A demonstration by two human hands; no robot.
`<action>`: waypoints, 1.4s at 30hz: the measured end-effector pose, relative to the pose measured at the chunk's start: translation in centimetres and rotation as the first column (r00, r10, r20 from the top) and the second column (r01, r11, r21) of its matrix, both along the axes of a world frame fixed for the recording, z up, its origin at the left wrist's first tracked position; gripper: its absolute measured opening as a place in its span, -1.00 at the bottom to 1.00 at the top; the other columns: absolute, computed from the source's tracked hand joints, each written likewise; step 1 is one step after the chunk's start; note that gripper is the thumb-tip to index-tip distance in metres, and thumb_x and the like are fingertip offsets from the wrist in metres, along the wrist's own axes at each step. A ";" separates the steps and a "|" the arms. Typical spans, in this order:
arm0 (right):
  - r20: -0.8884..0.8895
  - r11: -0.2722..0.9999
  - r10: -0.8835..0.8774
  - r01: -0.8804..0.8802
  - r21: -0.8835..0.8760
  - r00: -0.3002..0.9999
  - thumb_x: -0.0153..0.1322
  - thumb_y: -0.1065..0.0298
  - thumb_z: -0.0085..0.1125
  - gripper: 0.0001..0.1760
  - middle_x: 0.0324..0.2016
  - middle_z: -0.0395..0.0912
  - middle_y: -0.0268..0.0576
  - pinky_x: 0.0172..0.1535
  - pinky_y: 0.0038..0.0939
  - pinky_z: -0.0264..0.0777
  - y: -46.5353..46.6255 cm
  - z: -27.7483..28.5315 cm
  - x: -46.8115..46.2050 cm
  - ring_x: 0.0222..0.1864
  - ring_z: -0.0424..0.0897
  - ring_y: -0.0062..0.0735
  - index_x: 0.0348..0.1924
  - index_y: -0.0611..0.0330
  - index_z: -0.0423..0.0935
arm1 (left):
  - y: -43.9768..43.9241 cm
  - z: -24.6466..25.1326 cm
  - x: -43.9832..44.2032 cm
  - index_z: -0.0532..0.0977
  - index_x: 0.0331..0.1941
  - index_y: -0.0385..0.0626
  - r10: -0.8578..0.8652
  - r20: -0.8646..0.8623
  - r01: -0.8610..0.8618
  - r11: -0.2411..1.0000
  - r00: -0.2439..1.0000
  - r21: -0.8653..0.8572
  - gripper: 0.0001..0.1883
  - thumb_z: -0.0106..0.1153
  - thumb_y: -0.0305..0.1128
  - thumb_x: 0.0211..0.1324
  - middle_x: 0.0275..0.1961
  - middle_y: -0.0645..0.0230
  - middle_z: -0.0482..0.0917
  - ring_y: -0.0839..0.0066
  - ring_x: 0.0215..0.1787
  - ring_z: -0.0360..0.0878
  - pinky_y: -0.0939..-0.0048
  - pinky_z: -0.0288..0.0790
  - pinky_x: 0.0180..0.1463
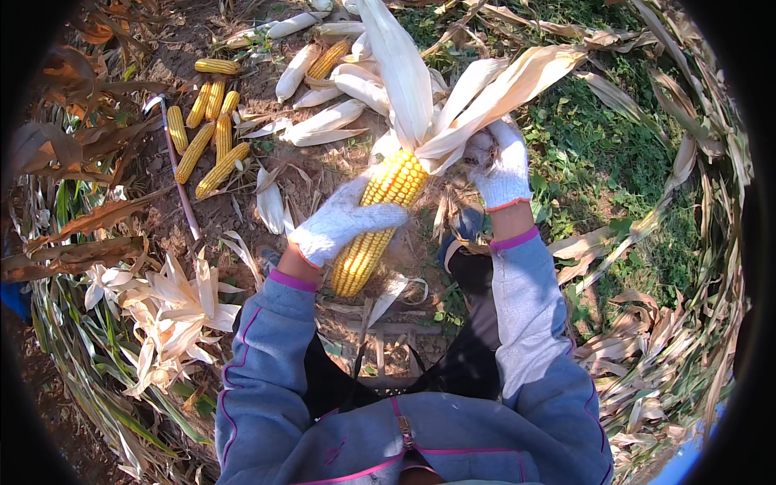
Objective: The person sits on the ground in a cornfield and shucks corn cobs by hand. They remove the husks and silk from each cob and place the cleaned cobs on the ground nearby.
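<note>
My left hand (348, 221), in a white knit glove, is wrapped around a large yellow ear of corn (397, 176). The ear is tilted, its lower end towards me, with its kernels bare. Pale dry husks (403, 79) are peeled back from its far end and spread upward, one long husk leaf (515, 85) reaching to the right. My right hand (502, 162), gloved too, is beside the base of these husks with curled fingers. Brown, fibrous-looking matter shows at its palm. The husk partly hides its fingertips, so its grip is unclear.
Several husked yellow ears (200, 151) lie on the soil at left, beside a long-handled sickle-like tool (173, 157). Ears in pale husks (327, 121) lie ahead. Loose husks (176, 315) are heaped at left. Dry stalks (685, 339) and green weeds (612, 145) spread at right.
</note>
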State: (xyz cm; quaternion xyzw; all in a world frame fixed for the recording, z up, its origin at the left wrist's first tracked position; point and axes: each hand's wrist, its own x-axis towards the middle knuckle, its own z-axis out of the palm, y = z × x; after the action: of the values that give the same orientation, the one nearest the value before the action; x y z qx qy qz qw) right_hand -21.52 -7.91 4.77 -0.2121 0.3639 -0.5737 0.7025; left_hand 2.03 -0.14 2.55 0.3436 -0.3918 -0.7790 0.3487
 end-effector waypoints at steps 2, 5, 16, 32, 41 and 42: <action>-0.032 0.984 -0.181 0.181 0.003 0.983 0.47 0.43 0.09 -0.76 -0.39 0.57 -0.31 -0.52 -0.56 0.39 -0.6 -0.2 -1.8 -0.56 0.45 -0.60 0.00 0.19 0.52 | 0.5 -0.2 -0.6 0.28 0.32 -0.19 -0.091 0.170 0.105 0.992 0.981 -0.074 -0.26 0.39 -0.31 0.07 0.03 0.31 0.57 0.57 -0.11 0.59 0.46 0.56 -0.11; -0.172 0.947 -0.320 0.320 -0.031 0.932 0.50 0.37 0.11 -0.78 -0.48 0.58 -0.37 -0.59 -0.68 0.28 -1.7 -0.2 -3.1 -0.65 0.34 -0.76 -0.01 0.18 0.54 | 0.4 -0.6 -1.0 0.30 0.30 -0.18 0.022 0.124 -0.023 1.000 0.992 0.006 -0.29 0.38 -0.31 0.08 -0.01 0.32 0.59 0.54 -0.12 0.60 0.42 0.58 -0.11; -0.766 0.596 0.509 -0.803 -0.015 0.393 0.35 0.15 0.38 -0.13 0.18 0.45 -0.11 0.14 -0.42 0.38 2.9 -0.1 2.6 0.11 0.49 -0.41 0.41 0.21 0.16 | -2.6 -1.5 2.9 0.43 0.02 -0.06 0.814 -0.287 -0.727 0.580 0.505 0.368 -0.65 0.14 -0.12 0.29 -0.20 0.34 0.57 0.39 -0.21 0.61 0.24 0.58 -0.05; -0.871 0.890 -0.039 -0.414 0.193 -0.490 0.40 0.10 0.26 -0.49 0.08 0.57 -0.07 0.10 -0.31 0.48 1.3 -1.5 0.2 0.04 0.61 -0.17 0.17 0.07 0.50 | -2.6 -1.7 4.7 0.37 0.08 -0.10 0.824 -0.277 -0.760 0.564 0.494 0.324 -0.65 0.09 -0.19 0.35 -0.08 0.10 0.57 0.13 -0.09 0.63 -0.02 0.57 0.08; -0.961 0.687 0.268 -0.712 0.146 0.061 0.31 -0.07 0.34 -0.10 0.16 0.46 0.07 0.18 -0.23 0.39 6.2 -2.0 7.6 0.20 0.47 -0.14 0.33 0.33 0.23 | -1.7 -0.9 -0.3 0.31 0.24 -0.14 0.725 -0.303 -0.688 0.686 0.619 0.236 -0.57 0.06 -0.37 0.33 0.04 0.21 0.55 0.30 0.01 0.60 0.18 0.54 0.10; -0.946 0.654 0.309 -0.743 0.139 0.095 0.32 -0.01 0.35 -0.11 0.16 0.47 0.03 0.18 -0.25 0.40 6.1 -1.6 7.2 0.19 0.48 -0.20 0.33 0.32 0.21 | -2.0 -0.9 0.3 0.32 0.23 -0.15 0.704 -0.345 -0.664 0.706 0.621 0.245 -0.58 0.06 -0.34 0.34 0.05 0.18 0.56 0.29 0.02 0.60 0.17 0.53 0.11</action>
State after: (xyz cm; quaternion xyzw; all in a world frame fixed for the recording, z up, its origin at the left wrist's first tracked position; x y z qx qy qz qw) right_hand -14.36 -1.84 3.18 -0.7440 0.4667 -0.1019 0.4673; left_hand 2.30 -2.12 1.70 0.3095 -0.1112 -0.6587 0.6767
